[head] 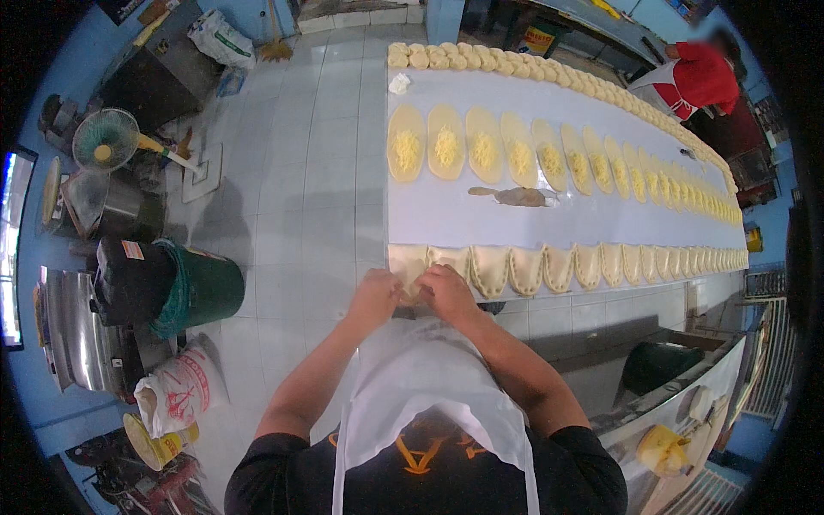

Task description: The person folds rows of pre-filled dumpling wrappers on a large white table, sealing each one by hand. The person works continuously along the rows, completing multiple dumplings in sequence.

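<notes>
At the near left corner of the table, my left hand [375, 297] and my right hand [449, 295] pinch the lower edge of a folded dough piece [408, 259]. My fingers partly hide that edge. To the right runs a row of folded dough pieces [490, 271], several with dimpled curved rims. Farther in lies a row of flat oval dough sheets [407, 116], each with a heap of pale yellow shreds, likely grated cheese [407, 151], on it. Round dough balls [450, 59] line the far edge of the table.
The long white-topped table [438, 215] has a worn brownish patch [521, 196]. A person in red [698, 77] stands beyond its far side. To my left are a green bin [212, 283], a sack [183, 389] and an electric fan [106, 140]. A counter [689, 386] stands behind on the right.
</notes>
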`<state>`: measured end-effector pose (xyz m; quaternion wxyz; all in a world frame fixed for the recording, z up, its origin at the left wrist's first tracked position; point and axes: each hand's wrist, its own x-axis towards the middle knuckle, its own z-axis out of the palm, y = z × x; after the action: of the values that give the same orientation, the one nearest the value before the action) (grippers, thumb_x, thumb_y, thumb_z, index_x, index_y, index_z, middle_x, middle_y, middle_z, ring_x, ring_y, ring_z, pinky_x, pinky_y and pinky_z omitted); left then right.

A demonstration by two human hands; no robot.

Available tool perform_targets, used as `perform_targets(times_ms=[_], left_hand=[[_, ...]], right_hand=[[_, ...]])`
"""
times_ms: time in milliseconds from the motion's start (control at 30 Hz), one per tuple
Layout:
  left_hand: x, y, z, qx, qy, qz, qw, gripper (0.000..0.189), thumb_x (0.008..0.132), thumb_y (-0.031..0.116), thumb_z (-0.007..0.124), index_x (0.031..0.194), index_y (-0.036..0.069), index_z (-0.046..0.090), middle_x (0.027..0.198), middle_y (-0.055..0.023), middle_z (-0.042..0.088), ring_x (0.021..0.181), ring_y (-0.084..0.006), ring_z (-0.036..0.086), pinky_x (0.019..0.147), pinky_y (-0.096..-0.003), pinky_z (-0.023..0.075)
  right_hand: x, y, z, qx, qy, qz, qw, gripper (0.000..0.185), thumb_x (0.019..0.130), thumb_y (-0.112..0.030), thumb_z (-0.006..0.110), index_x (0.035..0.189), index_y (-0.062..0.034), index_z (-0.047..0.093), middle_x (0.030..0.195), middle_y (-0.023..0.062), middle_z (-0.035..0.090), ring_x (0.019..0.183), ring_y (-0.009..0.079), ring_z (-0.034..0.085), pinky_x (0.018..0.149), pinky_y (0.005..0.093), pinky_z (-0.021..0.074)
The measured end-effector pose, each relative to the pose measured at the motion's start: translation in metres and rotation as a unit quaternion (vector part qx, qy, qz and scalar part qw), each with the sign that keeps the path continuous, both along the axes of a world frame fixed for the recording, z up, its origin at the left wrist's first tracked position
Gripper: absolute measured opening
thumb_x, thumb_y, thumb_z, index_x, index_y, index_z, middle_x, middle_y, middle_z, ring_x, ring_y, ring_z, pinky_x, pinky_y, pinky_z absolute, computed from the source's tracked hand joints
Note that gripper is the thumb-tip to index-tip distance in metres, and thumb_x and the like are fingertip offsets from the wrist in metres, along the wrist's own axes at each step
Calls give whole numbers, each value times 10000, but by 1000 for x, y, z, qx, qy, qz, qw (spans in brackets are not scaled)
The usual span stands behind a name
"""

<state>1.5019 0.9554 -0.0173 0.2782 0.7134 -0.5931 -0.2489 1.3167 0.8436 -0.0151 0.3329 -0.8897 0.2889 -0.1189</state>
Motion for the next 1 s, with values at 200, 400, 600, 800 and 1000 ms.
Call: perform_targets(times_ms=[200,400,600,800,1000], left_hand=[[-4,11,-6,9,-67,-63,996,150,864,82,667,1002,39,704,1047,-155,686,1037,-371,613,919,-474,509],[-16,30,-2,9,-205,-104,973,240,903,140,602,1114,70,693,1053,-126,657,1033,-333,613,867,-486,505],[-30,47,7,15,-237,-78,968,347,877,158,608,1211,103,687,1025,-120,633,1017,-327,616,803,-468,501],[-33,47,8,40,-258,-62,963,449,861,164,621,1306,120,648,1042,-129,623,1019,-325,608,815,-470,492],[-27,39,8,98,-274,-50,955,451,849,180,636,1295,117,662,1064,-118,622,1040,-332,602,847,-477,483]], right_hand=[[-2,12,2,-11,14,3,1000,149,823,-100,687,968,-86,718,974,125,643,969,343,620,851,458,541],[-11,27,20,-72,85,58,992,92,837,-115,683,916,-69,694,981,114,638,974,317,626,813,451,547],[-15,47,18,-113,132,48,984,101,858,-190,657,839,-94,681,849,108,646,868,331,659,728,476,559],[-11,42,26,-91,118,42,988,247,880,-195,635,1103,-140,725,822,116,703,828,339,690,722,503,557],[-12,36,38,-13,175,-1,984,363,938,-190,587,1288,-131,662,858,185,720,825,387,711,755,510,555]])
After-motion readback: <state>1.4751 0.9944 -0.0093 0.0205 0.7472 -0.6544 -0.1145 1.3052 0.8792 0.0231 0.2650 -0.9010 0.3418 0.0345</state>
